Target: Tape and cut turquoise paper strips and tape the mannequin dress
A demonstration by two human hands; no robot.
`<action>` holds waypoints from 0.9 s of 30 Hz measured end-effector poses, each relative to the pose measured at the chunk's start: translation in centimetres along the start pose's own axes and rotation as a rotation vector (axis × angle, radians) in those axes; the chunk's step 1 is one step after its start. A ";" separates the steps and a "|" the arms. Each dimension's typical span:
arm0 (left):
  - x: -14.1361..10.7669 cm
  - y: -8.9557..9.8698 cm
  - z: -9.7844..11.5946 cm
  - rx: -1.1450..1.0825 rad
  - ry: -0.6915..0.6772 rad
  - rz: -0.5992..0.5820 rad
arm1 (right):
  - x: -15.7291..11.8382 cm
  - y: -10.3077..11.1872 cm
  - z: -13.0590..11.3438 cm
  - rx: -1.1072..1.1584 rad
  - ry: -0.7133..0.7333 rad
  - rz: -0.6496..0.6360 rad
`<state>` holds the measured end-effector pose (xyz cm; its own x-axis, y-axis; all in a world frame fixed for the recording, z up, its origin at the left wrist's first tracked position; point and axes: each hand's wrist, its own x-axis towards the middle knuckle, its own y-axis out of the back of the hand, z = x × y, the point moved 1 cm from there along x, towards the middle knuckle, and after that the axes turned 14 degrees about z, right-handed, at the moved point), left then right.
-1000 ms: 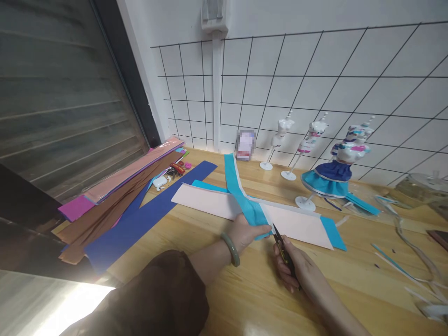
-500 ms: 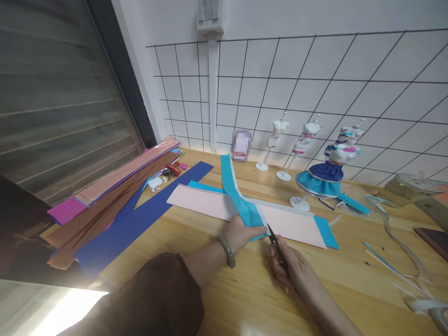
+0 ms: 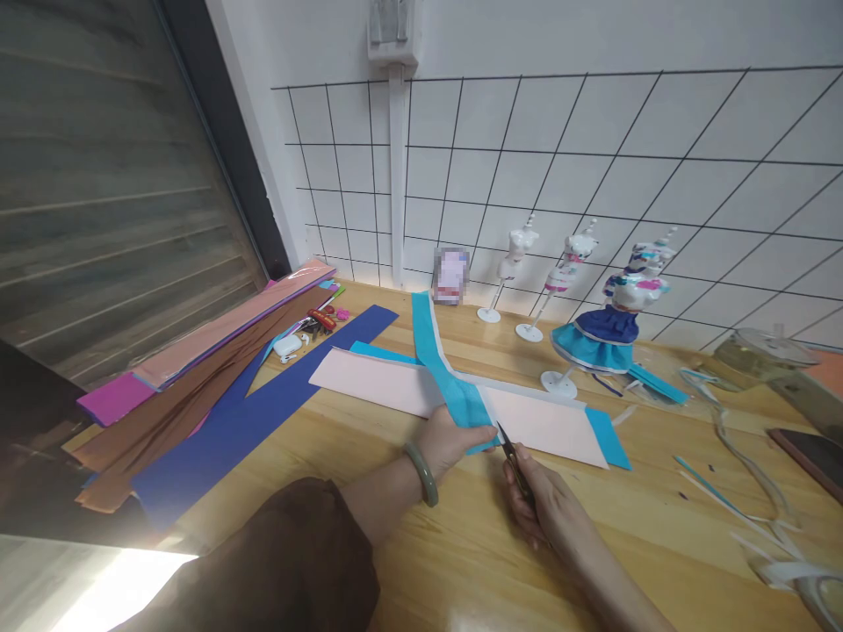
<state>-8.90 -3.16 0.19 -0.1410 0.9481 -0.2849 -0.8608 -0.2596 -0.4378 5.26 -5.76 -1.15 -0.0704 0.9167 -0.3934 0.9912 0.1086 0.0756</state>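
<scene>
My left hand (image 3: 449, 441), a green bangle at its wrist, pinches the near end of a turquoise fabric strip (image 3: 431, 347) between thumb and fingers. A pale band runs along the strip's right edge, and its far end reaches towards the wall. My right hand (image 3: 548, 499) is closed around small dark thread snips (image 3: 515, 463). Their tips touch, or nearly touch, the pale edge beside my left thumb; whether the blades are apart I cannot tell. Beneath the held strip, a pale pink strip (image 3: 543, 427) lies crosswise over another turquoise piece (image 3: 611, 441).
Left lie a dark blue strip (image 3: 263, 405), brown strips (image 3: 190, 395) and an earbud case (image 3: 287, 348). Small dress forms on stands (image 3: 520, 254) line the wall, one in a blue ruffled skirt (image 3: 596, 338). Ribbon scraps (image 3: 717, 500) and a phone-like slab (image 3: 813, 456) are right.
The whole view has shifted slightly. Both hands keep nearly the same pose, with the snips still at the strip's pale edge.
</scene>
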 end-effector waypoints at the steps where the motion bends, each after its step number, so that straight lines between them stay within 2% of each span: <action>1: 0.0 0.0 0.0 0.006 -0.005 0.003 | 0.0 0.0 -0.1 -0.003 0.000 0.001; 27: 0.1 0.1 0.0 0.007 -0.006 -0.004 | -0.1 -0.2 -0.5 -0.063 0.012 0.061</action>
<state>-8.94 -3.12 0.12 -0.1404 0.9502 -0.2781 -0.8647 -0.2545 -0.4330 5.04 -5.73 -0.64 -0.0121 0.9268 -0.3754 0.9847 0.0764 0.1569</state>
